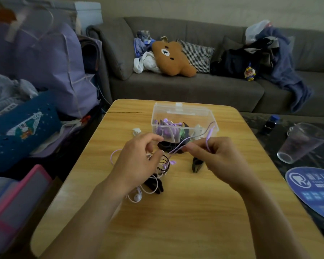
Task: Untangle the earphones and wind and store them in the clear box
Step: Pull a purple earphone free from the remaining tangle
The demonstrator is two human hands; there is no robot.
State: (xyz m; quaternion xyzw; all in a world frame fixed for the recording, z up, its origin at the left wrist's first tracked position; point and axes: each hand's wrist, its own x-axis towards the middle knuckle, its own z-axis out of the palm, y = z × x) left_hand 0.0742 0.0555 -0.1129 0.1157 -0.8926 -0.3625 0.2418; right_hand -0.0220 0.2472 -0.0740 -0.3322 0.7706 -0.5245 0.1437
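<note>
The purple earphones (173,150) are still in a knot. Their wire runs between the two hands, just above the worktop (176,212). The left hand (137,163) pinches the tangled bunch to keep it steady. The right hand (213,156) pinches one strand, likely to pull it free. The clear box (183,124) waits open just past both hands, ready for the wound wire.
</note>
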